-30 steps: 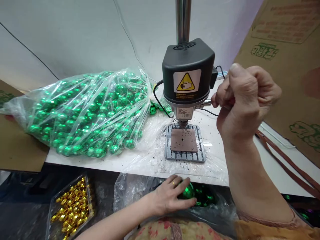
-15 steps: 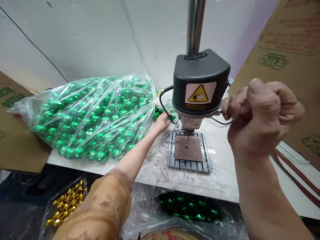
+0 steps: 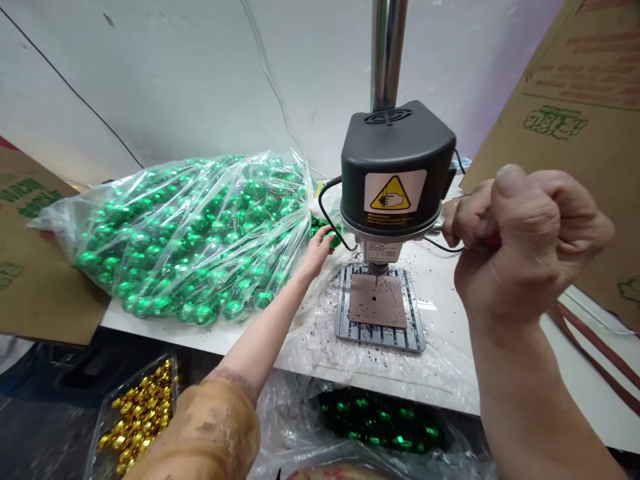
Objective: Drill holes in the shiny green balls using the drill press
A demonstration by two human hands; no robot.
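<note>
My left hand is at the mouth of a clear plastic bag full of shiny green faceted balls. Its fingers curl on a green ball, partly covered by the hand and a black cable. To the right, my right hand is wrapped round the feed handle of a small bench drill press, most of the handle hidden by the fist. Under the drill chuck lies a brown square plate with a small hole, on the slotted metal base.
Dark shavings and crumpled clear plastic cover the white table around the base. Cardboard boxes stand at left and right. Below the edge are gold balls in a clear tray and more green balls in plastic.
My left hand has shifted slightly left and down, and a green ball now shows at its fingertips. The right hand stays on the handle. The view has tilted slightly.
</note>
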